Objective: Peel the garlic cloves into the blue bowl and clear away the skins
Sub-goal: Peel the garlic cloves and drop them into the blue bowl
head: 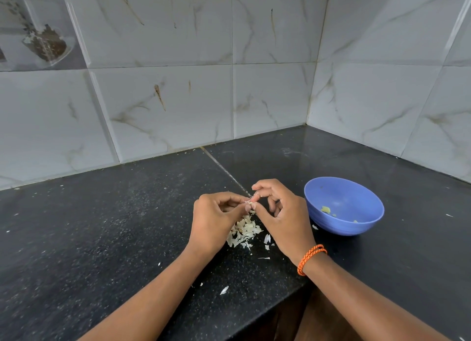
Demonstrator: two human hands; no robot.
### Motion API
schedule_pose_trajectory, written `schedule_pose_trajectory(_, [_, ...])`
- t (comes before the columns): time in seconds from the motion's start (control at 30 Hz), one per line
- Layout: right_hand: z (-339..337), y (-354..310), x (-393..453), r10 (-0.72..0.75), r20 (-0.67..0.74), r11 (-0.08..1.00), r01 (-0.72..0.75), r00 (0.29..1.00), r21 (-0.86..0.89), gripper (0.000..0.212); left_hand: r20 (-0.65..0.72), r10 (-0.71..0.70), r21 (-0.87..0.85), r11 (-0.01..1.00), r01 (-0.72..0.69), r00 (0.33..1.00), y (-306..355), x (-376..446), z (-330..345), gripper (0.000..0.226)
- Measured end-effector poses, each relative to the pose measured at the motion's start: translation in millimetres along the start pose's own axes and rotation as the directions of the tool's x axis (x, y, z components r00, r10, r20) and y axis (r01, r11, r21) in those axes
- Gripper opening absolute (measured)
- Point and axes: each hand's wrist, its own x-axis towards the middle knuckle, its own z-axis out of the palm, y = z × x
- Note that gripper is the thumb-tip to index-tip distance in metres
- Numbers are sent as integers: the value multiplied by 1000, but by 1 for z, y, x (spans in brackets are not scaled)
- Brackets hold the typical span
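Both hands, left hand (pixel 216 213) and right hand (pixel 280 213), pinch garlic clove (pixel 251 202), peeling; few peeled in blue bowl (pixel 356 228); skins (pixel 243 232) uncleared.

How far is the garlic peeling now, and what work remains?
Done: a few peeled garlic pieces lie in the blue bowl, and a pile of skins sits on the black counter. In hand: the left hand and right hand pinch a clove above the pile. Left: finish this clove, drop it in the bowl, and clear the pile and scattered skins.
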Motion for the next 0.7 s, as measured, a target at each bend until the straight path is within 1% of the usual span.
schedule_pose_trajectory(0.1, [0, 0, 0, -17, -8, 998, 17, 1000, -56, 38, -6, 4, -5, 1000, -4, 1000, 1, -1, 0, 5])
schedule_pose_trajectory(0.4, [1, 2, -1, -10, -4, 996, 9, 1000, -86, 37, 1, 24, -53, 998, -24, 1000, 1, -1, 0, 9])
schedule_pose_trajectory(0.47, [0, 3, 0, 3, -17, 996, -5, 1000, -84, 37, 1, 16, -32, 999, -16, 1000, -1, 0, -1, 17])
schedule_pose_trajectory(0.53, [-1, 3, 0, 18, -25, 998, -19, 1000, -56, 38, -1, 43, -1, 999, -43, 999, -3, 0, -3, 31])
schedule_pose_trajectory(0.6, [-1, 3, 0, 22, -22, 999, -22, 1000, -25, 38, -15, 67, 38, 997, -67, 998, -5, 1, -3, 39])
schedule_pose_trajectory(0.63, [-1, 2, 0, 19, -17, 1000, -19, 1000, -15, 37, -32, 70, 66, 996, -67, 997, -5, 2, -4, 40])
schedule_pose_trajectory(0.7, [-1, 2, 0, 13, -10, 1000, -13, 1000, -3, 37, -68, 84, 129, 989, -75, 994, -5, 3, -3, 34])
